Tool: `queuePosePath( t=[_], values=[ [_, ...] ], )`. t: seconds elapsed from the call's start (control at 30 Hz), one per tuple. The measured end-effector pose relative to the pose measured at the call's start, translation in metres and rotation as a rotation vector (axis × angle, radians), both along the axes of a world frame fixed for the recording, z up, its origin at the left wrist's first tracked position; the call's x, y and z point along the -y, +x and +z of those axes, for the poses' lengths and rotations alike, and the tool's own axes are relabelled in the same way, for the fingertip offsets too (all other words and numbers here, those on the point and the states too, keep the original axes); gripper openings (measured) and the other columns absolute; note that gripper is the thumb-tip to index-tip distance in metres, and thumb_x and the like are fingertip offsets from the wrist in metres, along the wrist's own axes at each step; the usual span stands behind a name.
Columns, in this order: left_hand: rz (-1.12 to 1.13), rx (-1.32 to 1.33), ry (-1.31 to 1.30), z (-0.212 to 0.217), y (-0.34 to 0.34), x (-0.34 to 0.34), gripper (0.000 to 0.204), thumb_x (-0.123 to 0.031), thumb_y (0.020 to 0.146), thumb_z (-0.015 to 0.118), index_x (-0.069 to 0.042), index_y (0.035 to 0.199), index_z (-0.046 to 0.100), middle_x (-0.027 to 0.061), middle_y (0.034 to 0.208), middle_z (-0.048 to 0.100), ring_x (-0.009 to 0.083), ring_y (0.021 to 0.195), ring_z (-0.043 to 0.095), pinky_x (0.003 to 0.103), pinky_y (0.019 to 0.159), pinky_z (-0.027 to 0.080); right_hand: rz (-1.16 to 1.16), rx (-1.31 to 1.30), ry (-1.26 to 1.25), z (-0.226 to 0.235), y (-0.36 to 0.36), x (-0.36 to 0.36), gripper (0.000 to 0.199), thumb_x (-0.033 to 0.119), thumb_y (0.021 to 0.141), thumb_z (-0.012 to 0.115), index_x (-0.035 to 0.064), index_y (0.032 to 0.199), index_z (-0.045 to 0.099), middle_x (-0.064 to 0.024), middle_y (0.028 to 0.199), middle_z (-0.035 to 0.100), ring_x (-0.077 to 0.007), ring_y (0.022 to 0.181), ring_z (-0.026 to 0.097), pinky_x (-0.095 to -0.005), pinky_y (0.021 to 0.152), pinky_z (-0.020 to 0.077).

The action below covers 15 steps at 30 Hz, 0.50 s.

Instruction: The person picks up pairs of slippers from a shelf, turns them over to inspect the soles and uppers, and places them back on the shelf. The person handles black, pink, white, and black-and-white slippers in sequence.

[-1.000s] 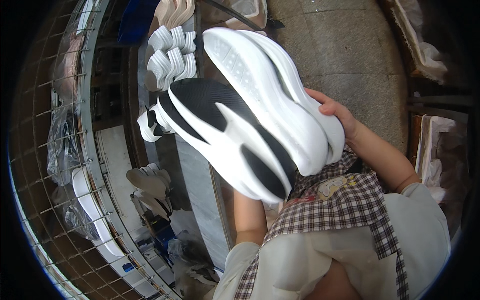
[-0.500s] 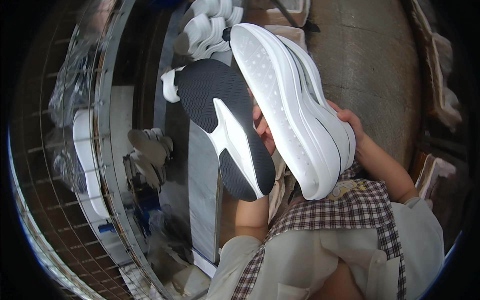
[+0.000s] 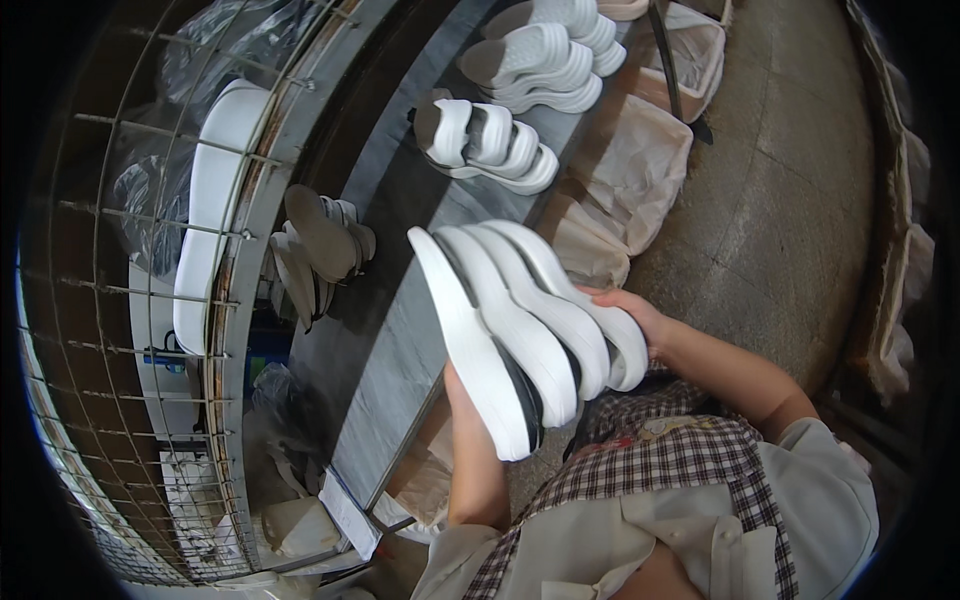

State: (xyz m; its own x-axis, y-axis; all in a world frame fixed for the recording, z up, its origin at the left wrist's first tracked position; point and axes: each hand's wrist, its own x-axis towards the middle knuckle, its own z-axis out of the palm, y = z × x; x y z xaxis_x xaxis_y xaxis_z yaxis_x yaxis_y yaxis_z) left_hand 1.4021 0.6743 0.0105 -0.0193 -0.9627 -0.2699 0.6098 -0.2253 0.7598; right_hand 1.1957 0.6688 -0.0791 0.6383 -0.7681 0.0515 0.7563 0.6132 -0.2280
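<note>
In front of my body I hold several white shoe soles nested side by side and tilted, their edges upward, with dark outsole strips showing between them. My right hand grips the far right end of the group, fingers wrapped behind the outermost sole. My left hand is under and behind the leftmost sole, its fingers hidden by it. Beyond the held soles, a short row of white soles lies on the grey bench.
More white soles are stacked farther up the bench. Several greyish soles stand at its left side. A wire mesh guard curves along the left, with a single white sole behind it. Cloth-lined baskets stand on the floor at right.
The sole that showed its black tread apart from the others is now grouped with them. The held soles have turned and lowered, and the view has shifted, showing more of the bench.
</note>
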Motion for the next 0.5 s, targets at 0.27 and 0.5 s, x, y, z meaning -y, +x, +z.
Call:
queuePosePath(
  t=[0.27, 0.5],
  values=[
    [-0.003, 0.062, -0.025, -0.004, 0.06, 0.108, 0.045, -0.011, 0.091, 0.048, -0.009, 0.133, 0.033, 0.0138, 0.122, 0.052, 0.0286, 0.107, 0.057, 0.043, 0.087, 0.051, 0.129, 0.204, 0.32, -0.026, 0.069, 0.115, 0.044, 0.033, 0.086, 0.045, 0.0, 0.113, 0.055, -0.0198, 0.105, 0.062, -0.0351, 0.092, 0.063, -0.0506, 0.086, 0.0492],
    [-0.001, 0.122, 0.139, -0.022, 0.062, 0.232, 0.045, -0.026, 0.087, 0.056, -0.018, 0.126, 0.037, 0.0048, 0.121, 0.052, 0.0241, 0.108, 0.052, 0.051, 0.086, 0.041, -0.723, -0.256, 0.775, -0.029, 0.095, 0.185, 0.026, 0.018, 0.089, 0.037, -0.0002, 0.095, 0.054, -0.0179, 0.098, 0.061, -0.0343, 0.091, 0.06, -0.0473, 0.088, 0.0467]
  ],
)
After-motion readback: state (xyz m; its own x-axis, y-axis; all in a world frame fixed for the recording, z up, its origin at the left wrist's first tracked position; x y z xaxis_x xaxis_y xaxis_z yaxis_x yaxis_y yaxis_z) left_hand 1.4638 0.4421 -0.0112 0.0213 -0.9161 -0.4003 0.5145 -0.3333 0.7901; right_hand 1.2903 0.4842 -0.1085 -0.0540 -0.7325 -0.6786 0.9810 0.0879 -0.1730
